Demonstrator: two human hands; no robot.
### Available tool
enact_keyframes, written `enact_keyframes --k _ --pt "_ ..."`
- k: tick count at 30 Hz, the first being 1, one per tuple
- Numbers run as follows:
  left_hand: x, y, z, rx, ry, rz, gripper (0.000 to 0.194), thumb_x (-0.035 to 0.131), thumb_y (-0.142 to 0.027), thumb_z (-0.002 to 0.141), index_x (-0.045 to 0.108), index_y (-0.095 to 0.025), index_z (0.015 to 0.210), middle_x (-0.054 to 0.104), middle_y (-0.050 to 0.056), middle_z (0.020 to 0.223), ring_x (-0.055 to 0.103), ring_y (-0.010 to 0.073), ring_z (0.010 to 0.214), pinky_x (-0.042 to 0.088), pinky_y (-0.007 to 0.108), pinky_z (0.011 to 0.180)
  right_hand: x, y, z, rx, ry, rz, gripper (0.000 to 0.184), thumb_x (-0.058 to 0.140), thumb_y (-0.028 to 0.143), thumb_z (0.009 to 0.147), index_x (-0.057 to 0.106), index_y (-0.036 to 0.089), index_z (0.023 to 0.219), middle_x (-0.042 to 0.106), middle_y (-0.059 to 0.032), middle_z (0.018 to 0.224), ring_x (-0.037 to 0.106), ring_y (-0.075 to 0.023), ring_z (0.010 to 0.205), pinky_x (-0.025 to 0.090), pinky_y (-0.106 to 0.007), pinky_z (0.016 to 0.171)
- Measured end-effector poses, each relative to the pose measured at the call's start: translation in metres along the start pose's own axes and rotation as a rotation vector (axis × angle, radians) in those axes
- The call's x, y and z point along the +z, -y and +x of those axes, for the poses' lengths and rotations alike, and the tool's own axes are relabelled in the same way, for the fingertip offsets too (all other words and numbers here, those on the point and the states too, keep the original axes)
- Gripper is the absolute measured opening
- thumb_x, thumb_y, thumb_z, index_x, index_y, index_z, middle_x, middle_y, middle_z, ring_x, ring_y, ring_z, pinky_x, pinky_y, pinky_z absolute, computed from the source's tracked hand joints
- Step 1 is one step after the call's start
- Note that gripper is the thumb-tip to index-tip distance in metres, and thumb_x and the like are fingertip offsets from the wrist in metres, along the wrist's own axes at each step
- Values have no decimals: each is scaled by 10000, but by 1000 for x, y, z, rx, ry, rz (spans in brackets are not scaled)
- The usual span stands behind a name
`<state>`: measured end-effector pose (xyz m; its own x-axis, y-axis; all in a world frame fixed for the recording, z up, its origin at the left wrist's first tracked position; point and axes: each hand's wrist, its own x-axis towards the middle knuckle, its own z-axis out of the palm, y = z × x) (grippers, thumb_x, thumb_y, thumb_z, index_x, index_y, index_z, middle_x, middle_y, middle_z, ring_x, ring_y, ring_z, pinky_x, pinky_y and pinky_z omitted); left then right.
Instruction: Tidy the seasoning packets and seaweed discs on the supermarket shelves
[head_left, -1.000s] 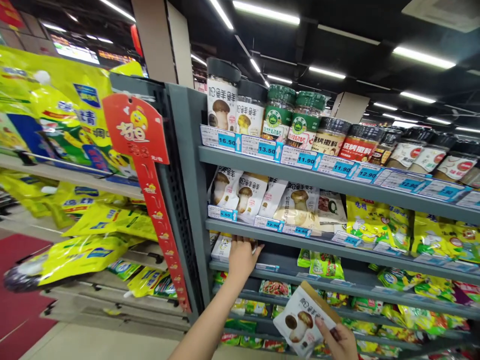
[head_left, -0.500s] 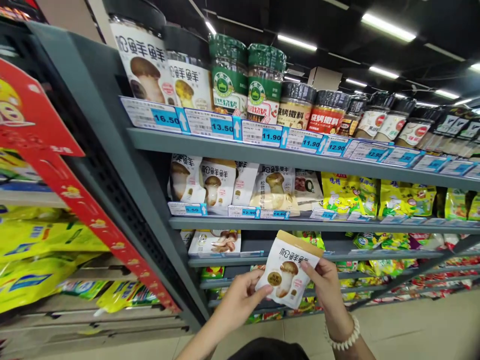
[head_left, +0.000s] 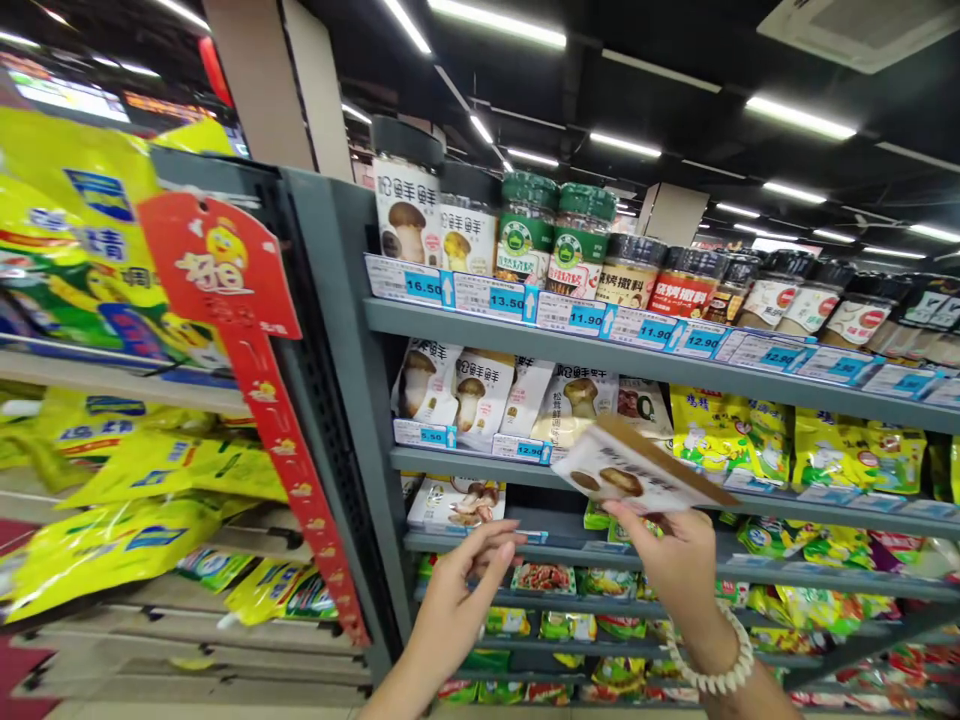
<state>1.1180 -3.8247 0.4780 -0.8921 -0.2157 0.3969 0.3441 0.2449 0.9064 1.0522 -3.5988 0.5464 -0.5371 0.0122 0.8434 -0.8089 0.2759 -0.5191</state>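
Note:
My right hand (head_left: 679, 560), with a white bead bracelet at the wrist, grips a white mushroom seasoning pouch (head_left: 637, 468) by its lower edge, holding it nearly flat in front of the second shelf (head_left: 480, 466). My left hand (head_left: 469, 575) is empty with fingers spread, just below a white mushroom-printed box (head_left: 454, 503) lying on the third shelf. More pouches of the same kind (head_left: 469, 398) stand on the second shelf behind blue price tags.
Jars of seasoning (head_left: 525, 235) line the top shelf of the grey rack. Yellow-green bags (head_left: 825, 450) fill the shelves to the right. A red hanging strip (head_left: 255, 400) runs down the rack's left side, beside shelves of large yellow bags (head_left: 112, 530).
My left hand has let go of the pouch and now hovers open near the third shelf. My right hand has lifted and tilted the pouch flat toward the second shelf. The view has pulled back.

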Motion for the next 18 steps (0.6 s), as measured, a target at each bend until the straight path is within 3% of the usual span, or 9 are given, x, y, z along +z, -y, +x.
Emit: enact_keyframes --k 2,4,8,10,12,14,18 --pt "-7 -4 3 53 -73 38 503 567 -586 888 653 -160 1141 712 139 1122 718 221 886 582 312 801 21 9 22 -189 112 52 166 692 317 875 773 238 997 746 -42 963 719 -218 866 586 -325 827" --pt "-13 -7 4 110 -139 76 454 546 -549 913 657 -164 1127 712 127 1123 717 219 905 584 306 789 47 14 40 -288 194 92 216 619 280 931 738 228 1104 731 -48 1065 706 -206 949 571 -323 868" --pt "-30 -17 17 371 -363 333 326 504 -400 966 634 -200 1189 666 92 1226 643 215 1129 547 326 941 88 28 62 -306 251 83 185 612 312 940 732 176 901 725 -61 853 693 -207 807 549 -310 740" --pt "-41 -22 34 535 -513 555 367 476 -336 976 572 -174 1291 581 122 1349 532 242 1284 448 408 1099 99 40 66 -369 335 170 191 576 297 963 720 191 1030 728 -63 997 690 -207 954 548 -316 832" --pt "-51 -24 57 604 -617 776 452 456 -318 977 492 -97 1370 495 188 1424 430 294 1369 363 483 1163 109 50 66 -432 410 255 248 532 272 985 675 222 1182 695 -52 1163 648 -188 1110 521 -325 956" --pt "-59 -23 78 592 -637 950 502 444 -318 974 456 -30 1385 467 238 1431 393 336 1387 353 509 1161 120 56 64 -417 426 250 243 526 259 983 674 216 1171 688 -58 1167 641 -186 1110 512 -324 966" --pt "-66 -20 96 607 -642 1116 554 445 -303 950 414 -5 1416 456 239 1443 409 351 1369 373 496 1149 142 47 66 -171 302 155 181 590 301 937 695 154 941 690 -85 995 653 -199 941 510 -297 831"
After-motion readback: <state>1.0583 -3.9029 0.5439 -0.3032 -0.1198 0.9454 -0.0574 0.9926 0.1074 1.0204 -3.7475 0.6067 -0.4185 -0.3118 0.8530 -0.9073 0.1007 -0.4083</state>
